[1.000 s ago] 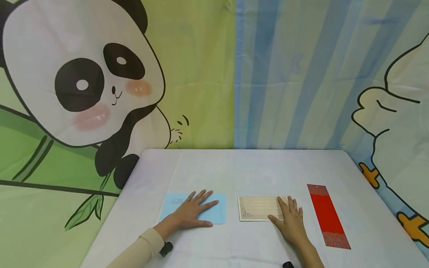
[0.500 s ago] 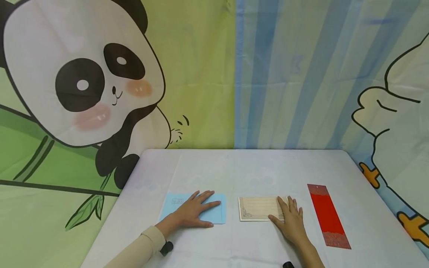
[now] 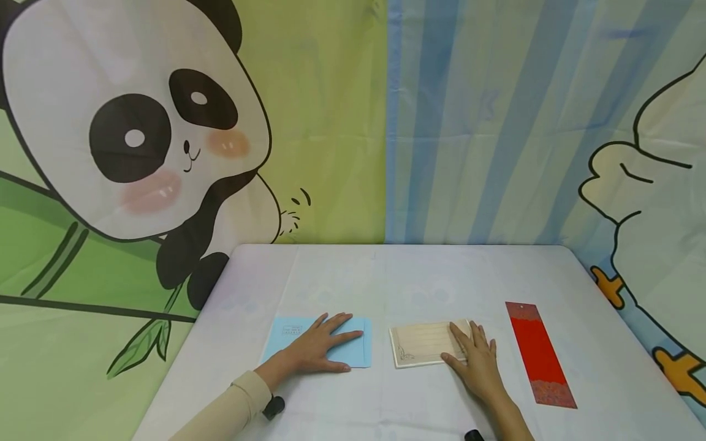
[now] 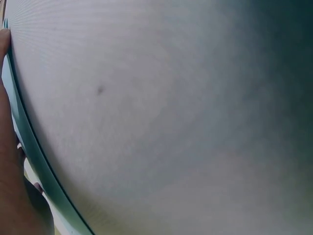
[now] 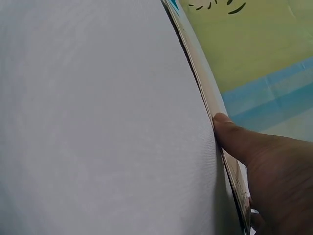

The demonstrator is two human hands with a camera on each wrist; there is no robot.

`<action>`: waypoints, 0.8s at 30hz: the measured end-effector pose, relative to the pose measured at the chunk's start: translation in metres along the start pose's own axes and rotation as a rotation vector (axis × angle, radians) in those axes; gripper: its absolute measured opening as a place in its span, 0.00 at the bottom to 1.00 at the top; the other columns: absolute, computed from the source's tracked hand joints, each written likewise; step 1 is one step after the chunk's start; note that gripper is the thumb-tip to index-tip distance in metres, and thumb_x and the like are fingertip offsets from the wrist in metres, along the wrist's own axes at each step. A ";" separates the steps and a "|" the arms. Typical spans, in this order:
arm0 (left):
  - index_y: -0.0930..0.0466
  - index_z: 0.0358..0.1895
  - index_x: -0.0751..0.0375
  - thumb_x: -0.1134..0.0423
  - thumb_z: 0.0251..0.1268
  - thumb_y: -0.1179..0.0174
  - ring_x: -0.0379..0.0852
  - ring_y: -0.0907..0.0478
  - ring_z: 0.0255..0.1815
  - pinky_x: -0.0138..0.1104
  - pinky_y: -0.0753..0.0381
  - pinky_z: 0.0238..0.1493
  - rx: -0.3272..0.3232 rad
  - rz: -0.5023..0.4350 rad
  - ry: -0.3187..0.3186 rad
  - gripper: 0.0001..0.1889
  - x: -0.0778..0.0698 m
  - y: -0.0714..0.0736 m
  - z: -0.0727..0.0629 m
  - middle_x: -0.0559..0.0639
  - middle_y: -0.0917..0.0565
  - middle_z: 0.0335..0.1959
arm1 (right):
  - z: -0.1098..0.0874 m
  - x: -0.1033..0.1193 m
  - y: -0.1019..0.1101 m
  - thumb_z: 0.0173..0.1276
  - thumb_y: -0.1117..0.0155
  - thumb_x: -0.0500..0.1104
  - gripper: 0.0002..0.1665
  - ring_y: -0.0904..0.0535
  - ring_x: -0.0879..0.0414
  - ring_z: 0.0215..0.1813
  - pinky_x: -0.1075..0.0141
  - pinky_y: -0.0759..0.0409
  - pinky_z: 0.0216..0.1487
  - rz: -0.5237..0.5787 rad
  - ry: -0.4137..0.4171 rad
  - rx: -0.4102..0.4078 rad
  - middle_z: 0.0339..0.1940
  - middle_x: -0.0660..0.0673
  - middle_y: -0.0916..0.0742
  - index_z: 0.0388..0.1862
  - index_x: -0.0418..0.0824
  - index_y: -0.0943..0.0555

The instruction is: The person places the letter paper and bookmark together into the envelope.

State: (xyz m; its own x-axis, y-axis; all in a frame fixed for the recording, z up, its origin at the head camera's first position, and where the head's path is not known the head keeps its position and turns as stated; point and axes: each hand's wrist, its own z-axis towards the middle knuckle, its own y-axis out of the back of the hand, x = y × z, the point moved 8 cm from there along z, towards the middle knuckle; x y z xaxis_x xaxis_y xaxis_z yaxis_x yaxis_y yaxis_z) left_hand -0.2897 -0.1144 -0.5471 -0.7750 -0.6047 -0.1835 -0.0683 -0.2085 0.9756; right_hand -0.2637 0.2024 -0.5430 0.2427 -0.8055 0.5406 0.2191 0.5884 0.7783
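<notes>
A light blue envelope [image 3: 282, 344] with a small printed box lies flat on the table. My left hand [image 3: 314, 349] rests on it, palm down and fingers spread. To the right is a thin stack of cream lined paper [image 3: 421, 344] with a scroll ornament in one corner. My right hand [image 3: 477, 364] lies over its right end, fingers fairly straight and thumb apart. In the right wrist view the thumb [image 5: 232, 129] touches the stack's edge. Only part of the left hand [image 4: 12, 166] shows in the left wrist view, beside the envelope's blue edge.
A long red strip [image 3: 542, 355] with patterned ends lies on the white table [image 3: 380, 282], right of the right hand. Small black pieces sit by both wrists. Behind the table hangs a cloth backdrop [image 3: 320, 122] with a cartoon panda.
The cream paper has turned slightly, its left end shifting a little left and nearer. The right fingers have moved slightly with it. The left hand has slid slightly right over the envelope.
</notes>
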 end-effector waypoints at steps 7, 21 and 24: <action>0.43 0.69 0.32 0.30 0.56 0.51 0.53 0.50 0.71 0.62 0.51 0.62 -0.005 0.011 -0.032 0.36 -0.004 0.001 0.001 0.57 0.46 0.70 | 0.001 0.004 0.002 0.45 0.23 0.46 0.44 0.43 0.27 0.63 0.30 0.50 0.55 0.079 0.058 -0.045 0.64 0.24 0.37 0.63 0.42 0.29; 0.42 0.69 0.33 0.31 0.59 0.53 0.55 0.50 0.70 0.63 0.47 0.59 -0.042 0.098 -0.102 0.34 -0.010 0.001 0.002 0.61 0.46 0.69 | 0.002 0.002 0.007 0.40 0.20 0.43 0.43 0.39 0.32 0.54 0.40 0.34 0.43 0.060 -0.017 -0.084 0.64 0.26 0.36 0.60 0.43 0.26; 0.42 0.69 0.34 0.32 0.60 0.54 0.57 0.49 0.69 0.58 0.47 0.62 -0.053 0.119 -0.127 0.34 -0.011 0.001 0.003 0.62 0.47 0.70 | 0.002 0.002 0.008 0.40 0.20 0.42 0.43 0.39 0.34 0.52 0.44 0.33 0.42 0.054 -0.033 -0.086 0.63 0.26 0.35 0.59 0.44 0.25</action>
State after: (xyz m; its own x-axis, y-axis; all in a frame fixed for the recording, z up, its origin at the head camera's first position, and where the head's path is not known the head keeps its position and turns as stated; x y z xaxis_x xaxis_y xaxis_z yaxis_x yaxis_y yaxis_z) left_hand -0.2832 -0.1058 -0.5439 -0.8491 -0.5261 -0.0472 0.0592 -0.1835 0.9812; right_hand -0.2635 0.2049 -0.5352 0.2254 -0.7736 0.5922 0.2869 0.6336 0.7185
